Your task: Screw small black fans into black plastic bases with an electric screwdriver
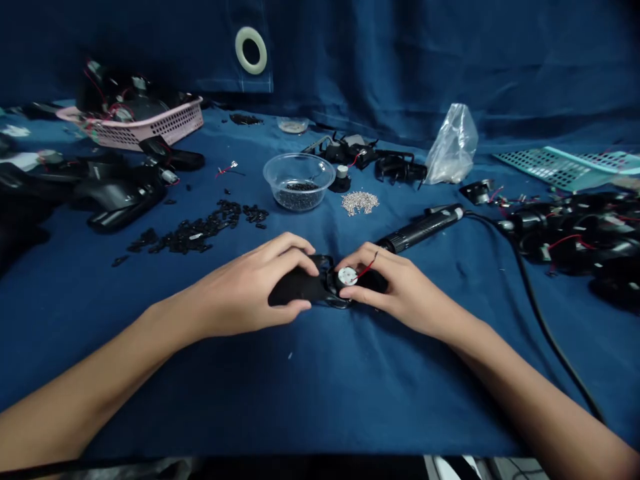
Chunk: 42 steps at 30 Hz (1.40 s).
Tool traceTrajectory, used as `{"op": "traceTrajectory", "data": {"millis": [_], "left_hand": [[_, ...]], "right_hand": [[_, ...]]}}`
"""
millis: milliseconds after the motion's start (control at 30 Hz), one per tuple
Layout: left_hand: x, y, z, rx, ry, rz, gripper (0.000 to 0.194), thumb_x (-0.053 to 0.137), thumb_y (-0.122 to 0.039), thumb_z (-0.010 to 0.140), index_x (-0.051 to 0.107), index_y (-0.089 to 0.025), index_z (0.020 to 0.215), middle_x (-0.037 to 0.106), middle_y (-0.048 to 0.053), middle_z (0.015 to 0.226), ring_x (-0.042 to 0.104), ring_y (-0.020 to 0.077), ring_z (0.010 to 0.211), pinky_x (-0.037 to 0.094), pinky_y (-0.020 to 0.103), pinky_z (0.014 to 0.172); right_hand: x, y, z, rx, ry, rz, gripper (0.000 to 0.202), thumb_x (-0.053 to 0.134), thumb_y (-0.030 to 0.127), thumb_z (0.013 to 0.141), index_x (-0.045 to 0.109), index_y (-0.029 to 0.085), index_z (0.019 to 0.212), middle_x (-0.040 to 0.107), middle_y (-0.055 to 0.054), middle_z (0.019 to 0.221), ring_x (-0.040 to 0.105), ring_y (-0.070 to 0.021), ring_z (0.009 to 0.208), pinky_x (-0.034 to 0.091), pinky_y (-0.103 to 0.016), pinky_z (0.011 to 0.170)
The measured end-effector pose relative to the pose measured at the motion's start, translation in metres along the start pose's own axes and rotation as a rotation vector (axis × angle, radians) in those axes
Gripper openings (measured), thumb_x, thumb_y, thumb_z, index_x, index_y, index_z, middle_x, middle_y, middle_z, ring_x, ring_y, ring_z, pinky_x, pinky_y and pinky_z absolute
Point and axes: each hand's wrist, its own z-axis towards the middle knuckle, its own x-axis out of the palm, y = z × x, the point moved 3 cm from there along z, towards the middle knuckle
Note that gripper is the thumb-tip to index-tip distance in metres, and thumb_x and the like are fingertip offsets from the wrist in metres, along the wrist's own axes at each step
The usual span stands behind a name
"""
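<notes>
In the middle of the blue cloth lies a black plastic housing (299,287). My left hand (255,283) wraps round its left part, thumb at the near side and fingers over the far side. My right hand (395,283) pinches a small round motor (347,276) with a white end face between thumb and forefinger. A red wire (367,265) and a dark one rise from the motor. It sits at the right end of the housing; whether it is fully seated I cannot tell. Just beyond my right hand rests a black electric screwdriver (423,227) with a cable.
A clear bowl (299,175) holds small dark screws, beside a pile of silvery screws (360,202). Small black parts (195,230) lie scattered left. Black housings (590,227) crowd both sides. Behind stand a pink basket (145,130), a plastic bag (453,147) and a teal basket (560,170).
</notes>
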Motion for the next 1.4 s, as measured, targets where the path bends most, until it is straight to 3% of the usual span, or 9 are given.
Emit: {"op": "traceTrajectory", "data": {"millis": [233, 467, 633, 967, 1400], "left_hand": [[0.006, 0.001, 0.002, 0.108, -0.041, 0.010, 0.030, 0.062, -0.046, 0.087, 0.067, -0.030, 0.112, 0.065, 0.003, 0.116, 0.060, 0.0266, 0.111, 0.047, 0.044, 0.102], [0.005, -0.008, 0.004, 0.223, -0.127, 0.075, 0.027, 0.063, -0.043, 0.089, 0.068, -0.027, 0.109, 0.068, 0.003, 0.112, 0.062, 0.0232, 0.106, 0.049, 0.038, 0.095], [0.008, -0.012, 0.004, 0.233, -0.123, 0.116, 0.026, 0.063, -0.038, 0.090, 0.068, -0.022, 0.109, 0.068, 0.004, 0.114, 0.061, 0.0196, 0.105, 0.047, 0.034, 0.095], [0.012, -0.024, -0.002, 0.188, -0.165, 0.207, 0.024, 0.062, -0.038, 0.091, 0.068, -0.023, 0.108, 0.068, 0.002, 0.112, 0.061, 0.0182, 0.104, 0.047, 0.033, 0.092], [0.013, -0.017, 0.000, 0.205, -0.134, 0.190, 0.026, 0.061, -0.040, 0.092, 0.069, -0.023, 0.110, 0.067, 0.001, 0.115, 0.061, 0.0176, 0.105, 0.046, 0.034, 0.093]], "right_hand": [[-0.002, -0.003, 0.001, 0.030, -0.016, -0.014, 0.025, 0.065, 0.043, 0.086, 0.061, 0.023, 0.101, 0.065, -0.005, 0.101, 0.063, -0.0185, 0.091, 0.051, -0.031, 0.079], [-0.002, -0.001, 0.000, 0.035, -0.028, -0.016, 0.025, 0.067, 0.041, 0.085, 0.061, 0.022, 0.100, 0.065, -0.003, 0.099, 0.062, -0.0173, 0.090, 0.050, -0.029, 0.078], [-0.003, -0.001, 0.000, 0.039, -0.015, -0.013, 0.027, 0.066, 0.041, 0.086, 0.060, 0.019, 0.101, 0.064, -0.002, 0.099, 0.061, -0.0141, 0.090, 0.048, -0.026, 0.079], [-0.002, -0.001, 0.001, 0.032, -0.020, 0.006, 0.028, 0.065, 0.043, 0.085, 0.059, 0.019, 0.098, 0.063, -0.002, 0.096, 0.059, -0.0132, 0.088, 0.046, -0.024, 0.076], [0.000, -0.004, 0.000, 0.011, -0.011, 0.014, 0.027, 0.060, 0.043, 0.088, 0.061, 0.020, 0.102, 0.064, -0.003, 0.100, 0.060, -0.0154, 0.091, 0.047, -0.026, 0.079]]}}
